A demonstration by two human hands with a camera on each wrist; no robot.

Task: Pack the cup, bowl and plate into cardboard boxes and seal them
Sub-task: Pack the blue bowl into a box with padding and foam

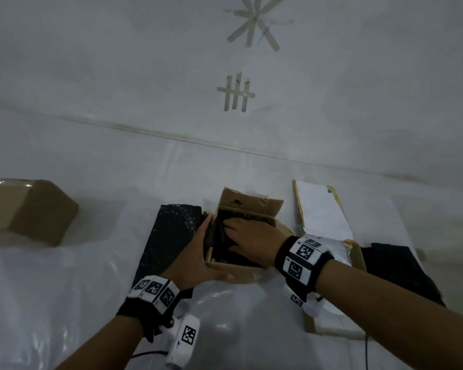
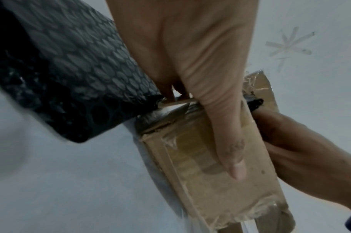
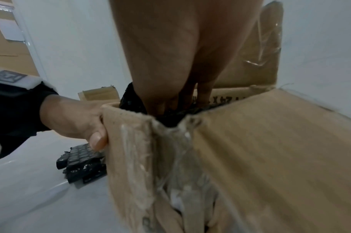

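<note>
A small open cardboard box [image 1: 247, 203] stands mid-table with its back flap raised. A bundle in black bubble wrap [image 1: 223, 251] fills it; what is wrapped is hidden. My left hand [image 1: 201, 252] grips the box's near left corner, with the thumb along the near wall and the fingers on the left wall. My right hand [image 1: 249, 236] presses spread fingers down on the bundle. In the left wrist view the left hand's thumb [image 2: 230, 141] lies on the taped box [image 2: 200, 189]. In the right wrist view the right hand [image 3: 180, 55] reaches into the box [image 3: 270, 149].
A loose black bubble wrap sheet [image 1: 169, 236] lies just left of the box. A closed cardboard box [image 1: 27, 209] sits far left. At right lies a flat open box [image 1: 321, 209] with white paper, and beside it more black wrap [image 1: 396, 271]. White plastic covers the table.
</note>
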